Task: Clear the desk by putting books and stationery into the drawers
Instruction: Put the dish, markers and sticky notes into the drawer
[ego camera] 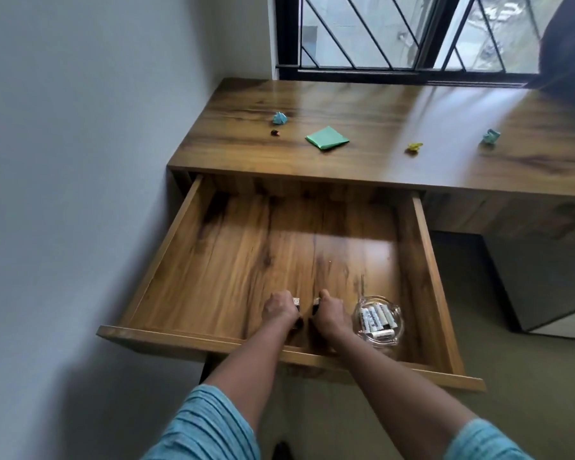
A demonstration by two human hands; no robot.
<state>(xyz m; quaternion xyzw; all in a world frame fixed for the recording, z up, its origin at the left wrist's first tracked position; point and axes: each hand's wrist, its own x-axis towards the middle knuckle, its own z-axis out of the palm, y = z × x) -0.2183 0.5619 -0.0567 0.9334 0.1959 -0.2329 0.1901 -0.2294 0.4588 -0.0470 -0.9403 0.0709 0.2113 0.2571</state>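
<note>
"Head view: where are the hands?"
"Both are in the open drawer (246, 254), near its front. The left hand (279, 310) curls round a small black USB stick (296, 301). The right hand (331, 315) grips a second stick (316, 305), metal tip showing."
"And the stationery?"
"The green sticky-note pad (327, 137) lies on the desk (379, 104) among crumpled paper balls (279, 118). A glass ashtray (399, 323) of batteries (377, 318) sits just beside the right hand."

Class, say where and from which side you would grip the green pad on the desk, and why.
Probably pinch the green pad across two opposite edges, from above: it lies flat on the desk, thin and square, so only its edges offer a hold.
</note>
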